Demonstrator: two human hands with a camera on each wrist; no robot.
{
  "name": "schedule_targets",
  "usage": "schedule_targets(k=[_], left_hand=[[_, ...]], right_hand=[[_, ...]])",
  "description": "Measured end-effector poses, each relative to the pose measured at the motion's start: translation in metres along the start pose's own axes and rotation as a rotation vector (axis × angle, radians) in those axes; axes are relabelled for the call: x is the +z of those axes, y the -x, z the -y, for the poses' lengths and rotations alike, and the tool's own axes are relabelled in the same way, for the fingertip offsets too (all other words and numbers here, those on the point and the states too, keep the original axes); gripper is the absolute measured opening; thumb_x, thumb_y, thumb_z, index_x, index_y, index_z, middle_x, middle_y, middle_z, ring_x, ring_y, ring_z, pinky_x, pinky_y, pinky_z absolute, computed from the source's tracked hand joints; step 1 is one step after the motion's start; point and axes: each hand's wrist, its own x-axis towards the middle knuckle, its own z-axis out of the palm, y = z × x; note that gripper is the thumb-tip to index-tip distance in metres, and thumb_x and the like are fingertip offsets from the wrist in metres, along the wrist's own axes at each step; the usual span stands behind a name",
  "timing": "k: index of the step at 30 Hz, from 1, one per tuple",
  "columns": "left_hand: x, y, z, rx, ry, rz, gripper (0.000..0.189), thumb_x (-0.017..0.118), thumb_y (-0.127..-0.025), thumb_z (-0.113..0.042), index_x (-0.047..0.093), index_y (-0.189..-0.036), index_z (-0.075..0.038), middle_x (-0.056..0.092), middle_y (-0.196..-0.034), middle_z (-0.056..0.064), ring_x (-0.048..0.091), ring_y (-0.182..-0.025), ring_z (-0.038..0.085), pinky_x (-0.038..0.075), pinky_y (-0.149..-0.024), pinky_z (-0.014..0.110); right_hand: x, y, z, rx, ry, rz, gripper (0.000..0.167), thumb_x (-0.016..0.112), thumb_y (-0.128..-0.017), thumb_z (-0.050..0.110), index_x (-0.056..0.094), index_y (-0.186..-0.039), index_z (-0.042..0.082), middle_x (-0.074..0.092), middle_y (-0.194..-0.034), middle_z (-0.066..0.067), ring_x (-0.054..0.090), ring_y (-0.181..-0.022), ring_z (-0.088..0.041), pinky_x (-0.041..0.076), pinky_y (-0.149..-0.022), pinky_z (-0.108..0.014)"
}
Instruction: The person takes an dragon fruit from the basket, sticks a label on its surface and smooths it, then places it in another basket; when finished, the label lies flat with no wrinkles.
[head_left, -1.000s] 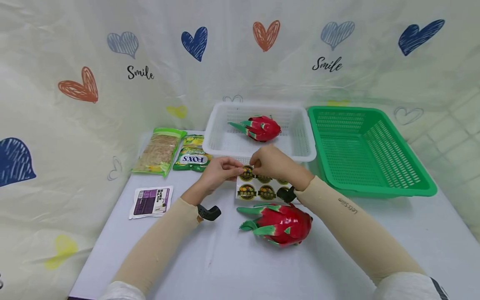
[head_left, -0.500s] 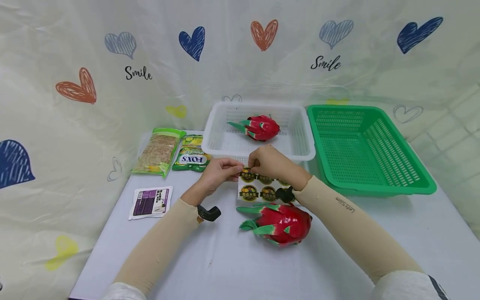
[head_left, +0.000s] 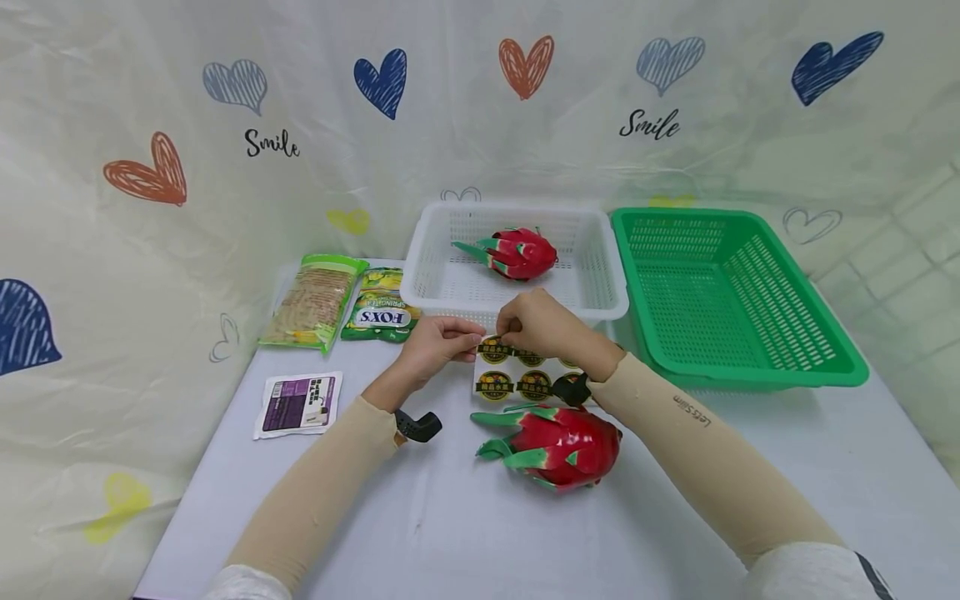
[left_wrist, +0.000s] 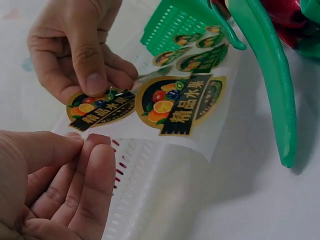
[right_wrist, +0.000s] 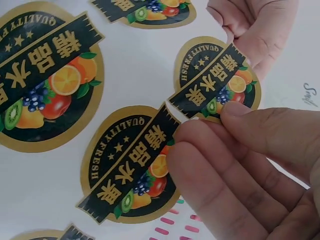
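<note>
My left hand pinches the left corner of a white sheet of round gold-and-black fruit stickers. At the same corner my right hand pinches the edge of one sticker, its thumb lying on the printed fruit in the right wrist view. That corner sticker stands at an angle to its neighbour; whether it has come off the backing is hard to tell. The sheet bends upward in the left wrist view. Just in front of it lies a red dragon fruit with green leaves. My right wrist covers part of the sheet.
Behind the hands stands a white basket holding another dragon fruit. To its right is a green basket. At left lie a noodle-like food pack, a green FOX'S bag and a purple-and-white packet.
The sheet has shifted and tilted slightly between the hands. Both hands stay nearly in place, still pinching at the corner. The dragon fruit in front has not moved.
</note>
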Motion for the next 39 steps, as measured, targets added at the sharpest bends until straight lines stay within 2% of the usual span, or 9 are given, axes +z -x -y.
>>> schedule_targets(k=[5, 14, 19, 22, 25, 28, 31, 36, 39], left_hand=[[0.001, -0.001, 0.001, 0.013, -0.020, -0.015, 0.019, 0.071, -0.098, -0.008, 0.077, -0.115, -0.001, 0.078, -0.111, 0.016, 0.072, -0.077, 0.009, 0.063, -0.089, 0.045], [-0.002, -0.007, 0.010, 0.036, -0.131, -0.096, 0.020, 0.070, -0.099, -0.010, 0.076, -0.115, 0.000, 0.076, -0.115, 0.020, 0.071, -0.078, 0.008, 0.064, -0.080, 0.033], [-0.005, -0.009, 0.016, 0.096, -0.370, -0.149, 0.017, 0.070, -0.099, -0.015, 0.077, -0.111, -0.004, 0.077, -0.106, 0.013, 0.072, -0.083, 0.013, 0.062, -0.076, 0.031], [-0.006, -0.008, 0.016, 0.127, -0.526, -0.202, 0.016, 0.070, -0.099, -0.018, 0.078, -0.109, -0.009, 0.078, -0.106, 0.008, 0.074, -0.093, 0.018, 0.060, -0.080, 0.032], [-0.004, -0.006, 0.014, 0.146, -0.605, -0.243, 0.017, 0.070, -0.099, -0.020, 0.078, -0.109, -0.010, 0.079, -0.109, 0.008, 0.075, -0.101, 0.023, 0.060, -0.089, 0.038], [0.000, -0.001, 0.010, 0.181, -0.626, -0.256, 0.018, 0.069, -0.100, -0.023, 0.078, -0.110, -0.010, 0.079, -0.108, 0.007, 0.075, -0.103, 0.023, 0.060, -0.092, 0.040], [0.010, 0.008, 0.001, 0.238, -0.603, -0.202, 0.023, 0.066, -0.103, -0.030, 0.078, -0.108, -0.012, 0.079, -0.103, 0.005, 0.072, -0.096, 0.021, 0.058, -0.084, 0.037], [0.031, 0.029, -0.022, 0.310, -0.502, -0.006, 0.038, 0.058, -0.106, -0.046, 0.078, -0.101, -0.014, 0.075, -0.087, 0.001, 0.066, -0.079, 0.019, 0.051, -0.068, 0.030], [0.044, 0.040, -0.034, 0.368, -0.497, 0.077, 0.034, 0.064, -0.102, -0.045, 0.077, -0.091, -0.016, 0.068, -0.075, -0.003, 0.057, -0.067, 0.013, 0.045, -0.060, 0.026]], right_hand=[[-0.002, 0.004, -0.002, -0.025, -0.013, -0.022, 0.010, 0.077, -0.089, 0.002, 0.078, -0.081, 0.006, 0.074, -0.075, -0.003, 0.059, -0.066, -0.011, 0.052, -0.066, -0.028], [-0.012, 0.017, -0.002, 0.041, -0.069, -0.048, 0.006, 0.078, -0.091, 0.005, 0.077, -0.086, 0.008, 0.073, -0.078, -0.002, 0.059, -0.066, -0.011, 0.051, -0.066, -0.028], [-0.017, 0.030, -0.005, 0.049, -0.145, -0.055, 0.004, 0.075, -0.093, 0.008, 0.073, -0.090, 0.008, 0.075, -0.083, -0.003, 0.063, -0.072, -0.012, 0.054, -0.070, -0.030], [-0.021, 0.038, -0.005, 0.052, -0.207, -0.054, 0.003, 0.073, -0.095, 0.009, 0.072, -0.094, 0.006, 0.075, -0.085, -0.005, 0.062, -0.071, -0.013, 0.054, -0.068, -0.029], [-0.023, 0.045, -0.005, 0.061, -0.247, -0.050, 0.007, 0.074, -0.096, 0.011, 0.072, -0.097, 0.004, 0.075, -0.087, -0.006, 0.062, -0.071, -0.013, 0.054, -0.068, -0.027], [-0.025, 0.052, -0.005, 0.074, -0.269, -0.047, 0.006, 0.074, -0.096, 0.010, 0.072, -0.098, 0.004, 0.076, -0.088, -0.007, 0.064, -0.071, -0.014, 0.055, -0.069, -0.026], [-0.026, 0.060, -0.005, 0.088, -0.275, -0.043, 0.005, 0.075, -0.096, 0.009, 0.072, -0.098, 0.005, 0.075, -0.086, -0.008, 0.065, -0.071, -0.015, 0.055, -0.068, -0.025], [-0.024, 0.074, -0.007, 0.087, -0.282, -0.033, 0.004, 0.074, -0.096, 0.008, 0.073, -0.099, 0.005, 0.073, -0.083, -0.005, 0.064, -0.070, -0.017, 0.055, -0.066, -0.025], [-0.022, 0.083, -0.008, 0.090, -0.295, -0.038, 0.004, 0.075, -0.095, 0.007, 0.074, -0.099, 0.008, 0.073, -0.084, -0.004, 0.064, -0.070, -0.016, 0.055, -0.066, -0.024]])
